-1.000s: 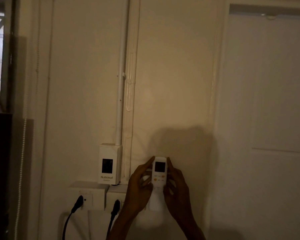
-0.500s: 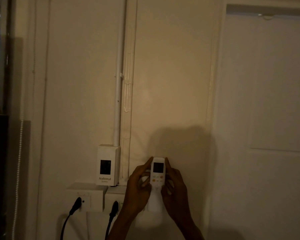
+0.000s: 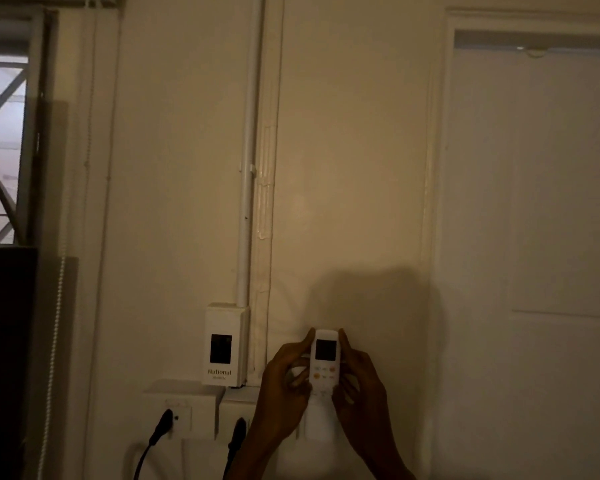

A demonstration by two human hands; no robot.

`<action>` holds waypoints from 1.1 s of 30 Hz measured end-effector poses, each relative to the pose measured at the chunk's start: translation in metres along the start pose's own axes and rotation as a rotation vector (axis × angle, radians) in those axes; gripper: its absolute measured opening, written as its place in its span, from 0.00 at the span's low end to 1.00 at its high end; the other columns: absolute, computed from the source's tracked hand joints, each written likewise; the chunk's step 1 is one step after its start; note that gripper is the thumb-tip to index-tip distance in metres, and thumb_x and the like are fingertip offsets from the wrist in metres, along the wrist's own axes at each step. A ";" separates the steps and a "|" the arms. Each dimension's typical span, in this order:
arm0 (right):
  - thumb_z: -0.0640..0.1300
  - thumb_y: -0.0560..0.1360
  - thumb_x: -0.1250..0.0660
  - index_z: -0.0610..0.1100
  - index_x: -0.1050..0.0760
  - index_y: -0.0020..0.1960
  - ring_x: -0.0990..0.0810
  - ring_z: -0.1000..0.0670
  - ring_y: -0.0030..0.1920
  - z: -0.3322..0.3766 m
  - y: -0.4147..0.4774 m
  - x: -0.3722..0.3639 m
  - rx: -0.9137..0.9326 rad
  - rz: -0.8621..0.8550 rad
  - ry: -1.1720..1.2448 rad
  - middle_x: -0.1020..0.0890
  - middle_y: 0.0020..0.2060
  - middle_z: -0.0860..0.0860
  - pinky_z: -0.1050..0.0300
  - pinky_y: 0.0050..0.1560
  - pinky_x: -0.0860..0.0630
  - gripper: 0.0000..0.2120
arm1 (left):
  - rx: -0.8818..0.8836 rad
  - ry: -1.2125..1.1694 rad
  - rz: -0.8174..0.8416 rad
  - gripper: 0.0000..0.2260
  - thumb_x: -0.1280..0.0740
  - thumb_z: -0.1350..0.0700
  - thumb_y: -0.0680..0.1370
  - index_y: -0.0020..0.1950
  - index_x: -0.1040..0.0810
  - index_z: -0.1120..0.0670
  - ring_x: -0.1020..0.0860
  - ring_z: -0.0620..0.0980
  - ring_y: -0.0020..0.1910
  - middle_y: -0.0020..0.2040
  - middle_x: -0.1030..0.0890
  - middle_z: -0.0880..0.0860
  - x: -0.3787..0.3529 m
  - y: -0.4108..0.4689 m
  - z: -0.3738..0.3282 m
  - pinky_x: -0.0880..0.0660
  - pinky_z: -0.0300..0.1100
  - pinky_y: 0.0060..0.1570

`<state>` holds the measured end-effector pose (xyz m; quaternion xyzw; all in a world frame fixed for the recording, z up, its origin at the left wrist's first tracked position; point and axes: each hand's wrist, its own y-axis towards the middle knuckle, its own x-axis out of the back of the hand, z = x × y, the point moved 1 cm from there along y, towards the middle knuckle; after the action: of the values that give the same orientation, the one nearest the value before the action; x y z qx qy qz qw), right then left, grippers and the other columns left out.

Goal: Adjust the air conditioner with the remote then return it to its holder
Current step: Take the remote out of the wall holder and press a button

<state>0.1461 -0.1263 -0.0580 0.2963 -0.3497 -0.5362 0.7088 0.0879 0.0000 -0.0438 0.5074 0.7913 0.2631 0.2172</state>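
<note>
Head view: I see a dim room, a cream wall straight ahead and both hands raised low in the middle of it.
Remote: the white remote (image 3: 323, 362) stands upright against the wall, dark screen at its top, orange buttons below; its lower end sits in the white holder (image 3: 317, 422) fixed to the wall.
Left hand: my left hand (image 3: 284, 379) closes its grip on the remote's left edge, one finger reaching up beside the screen.
Right hand: my right hand (image 3: 359, 379) closes its grip on the remote's right edge in the same way, so the remote is pinched between the two.
Holder: only its lower part shows between my wrists; I cannot tell how deep the remote sits in it.
Sockets: just left of the holder are two white socket boxes (image 3: 181, 410), each with a black plug (image 3: 161, 426) and cable hanging down.
Wall box: above the sockets a white box marked National (image 3: 226, 346) with a dark window, touching the foot of a white pipe (image 3: 246, 174) that runs up the wall.
Door: a pale door (image 3: 534, 220) fills the right side, well apart from my hands.
Window: a window (image 3: 0, 143) at far left, with a dark panel (image 3: 6, 358) under it.
</note>
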 end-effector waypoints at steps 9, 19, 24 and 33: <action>0.30 0.71 0.32 0.52 0.36 0.69 0.23 0.62 0.54 0.004 0.002 0.002 0.017 -0.003 0.035 0.24 0.55 0.58 0.67 0.53 0.23 0.32 | -0.013 0.058 0.014 0.30 0.33 0.76 0.70 0.64 0.26 0.49 0.22 0.50 0.53 0.57 0.22 0.54 0.002 0.000 0.000 0.22 0.38 0.51; 0.35 0.72 0.31 0.68 0.39 0.66 0.22 0.59 0.55 0.002 0.003 0.001 0.021 -0.017 0.002 0.26 0.54 0.64 0.53 0.56 0.21 0.36 | 0.046 -0.127 0.007 0.21 0.35 0.72 0.72 0.64 0.26 0.59 0.21 0.48 0.48 0.58 0.25 0.66 -0.002 0.001 -0.005 0.21 0.36 0.45; 0.38 0.72 0.31 0.71 0.39 0.65 0.23 0.58 0.56 0.008 0.007 0.003 0.045 -0.007 0.003 0.26 0.54 0.64 0.51 0.57 0.21 0.35 | -0.046 0.011 -0.015 0.26 0.35 0.75 0.71 0.64 0.27 0.53 0.21 0.44 0.51 0.59 0.24 0.61 -0.003 0.002 -0.012 0.22 0.33 0.48; 0.33 0.74 0.35 0.52 0.41 0.71 0.24 0.62 0.55 0.047 0.060 0.027 0.105 0.066 0.040 0.26 0.56 0.51 0.70 0.53 0.25 0.31 | -0.198 0.221 0.093 0.35 0.35 0.78 0.69 0.70 0.35 0.52 0.23 0.41 0.54 0.58 0.24 0.54 -0.002 0.043 -0.061 0.23 0.32 0.51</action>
<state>0.1461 -0.1395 0.0215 0.3322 -0.3726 -0.4875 0.7164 0.0809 0.0008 0.0307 0.4877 0.7560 0.4040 0.1654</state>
